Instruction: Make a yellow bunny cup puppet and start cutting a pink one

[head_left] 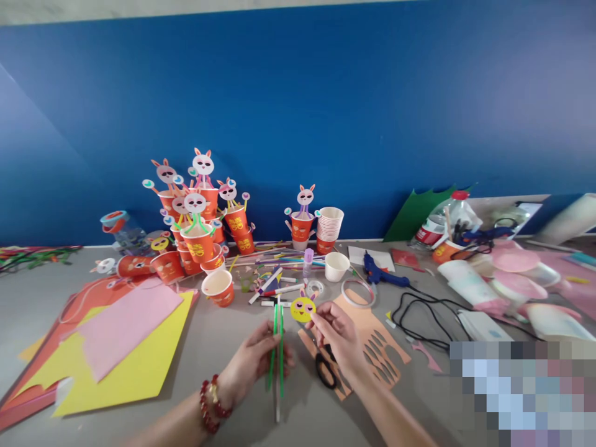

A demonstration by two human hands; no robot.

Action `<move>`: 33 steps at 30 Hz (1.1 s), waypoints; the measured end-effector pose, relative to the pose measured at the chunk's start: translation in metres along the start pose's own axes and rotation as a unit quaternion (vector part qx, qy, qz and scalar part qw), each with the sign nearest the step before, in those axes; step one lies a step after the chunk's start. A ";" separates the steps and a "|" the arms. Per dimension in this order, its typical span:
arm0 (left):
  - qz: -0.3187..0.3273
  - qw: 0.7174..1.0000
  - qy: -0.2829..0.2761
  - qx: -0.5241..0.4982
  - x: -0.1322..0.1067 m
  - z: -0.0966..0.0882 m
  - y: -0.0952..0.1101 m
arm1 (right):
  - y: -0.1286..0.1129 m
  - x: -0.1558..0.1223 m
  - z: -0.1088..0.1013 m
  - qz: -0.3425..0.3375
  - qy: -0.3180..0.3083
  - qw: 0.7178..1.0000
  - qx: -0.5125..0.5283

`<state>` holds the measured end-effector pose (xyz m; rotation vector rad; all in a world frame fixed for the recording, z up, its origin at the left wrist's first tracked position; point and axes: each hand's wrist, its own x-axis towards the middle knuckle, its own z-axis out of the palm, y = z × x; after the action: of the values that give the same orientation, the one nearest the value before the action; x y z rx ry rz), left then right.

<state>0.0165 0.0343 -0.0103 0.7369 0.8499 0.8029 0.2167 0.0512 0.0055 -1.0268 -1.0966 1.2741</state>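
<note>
Assembly of this one figure looks to us about half done. Our left hand [254, 366] is closed around a pair of green straws [278, 347], held upright above the bench [37, 298]. Our right hand [338, 332] pinches a yellow bunny face [302, 308] between thumb and fingertips, just beside the straws' upper ends. The face is already cut out and drawn, with ears and eyes. We cannot tell whether it touches the straws. We judge it not yet fixed to them, and no cup stands at our hands.

Behind, by the blue wall, a cluster of finished bunny cups [198, 242] is stacked up, and a single bunny cup [302, 226] stands beside a stack of empty cups [328, 230]. So a good many figures are made, and spare cups are left. A loose orange cup [218, 287] and a white cup [336, 266] sit nearer.

The bench is crowded. Scissors [326, 369] and a peach paper cutout [372, 335] lie right under our right hand. Markers [274, 285] lie scattered just beyond the straws. A tape ring [357, 292], a blue glue gun [379, 273] and its black cable [423, 316] sit to the right, within reach but tangled. Yellow and pink sheets [139, 366] cover the left side.
</note>
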 end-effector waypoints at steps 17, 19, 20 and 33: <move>0.291 0.941 0.105 0.139 0.005 0.038 -0.001 | 0.022 -0.018 0.002 -0.141 0.015 0.970 -0.199; 0.290 0.944 0.094 0.125 0.005 0.043 -0.006 | 0.021 -0.018 0.002 -0.161 0.032 0.960 -0.226; 0.286 0.947 0.088 0.118 0.005 0.046 -0.007 | 0.020 -0.019 0.002 -0.174 0.035 0.954 -0.240; 0.190 0.981 0.015 -0.043 0.009 0.036 -0.003 | 0.006 -0.024 0.007 -0.272 -0.087 0.909 -0.305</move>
<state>0.0519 0.0320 0.0007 0.8247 0.7044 1.1865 0.2092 0.0277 -0.0005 -0.9539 -1.8376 0.5752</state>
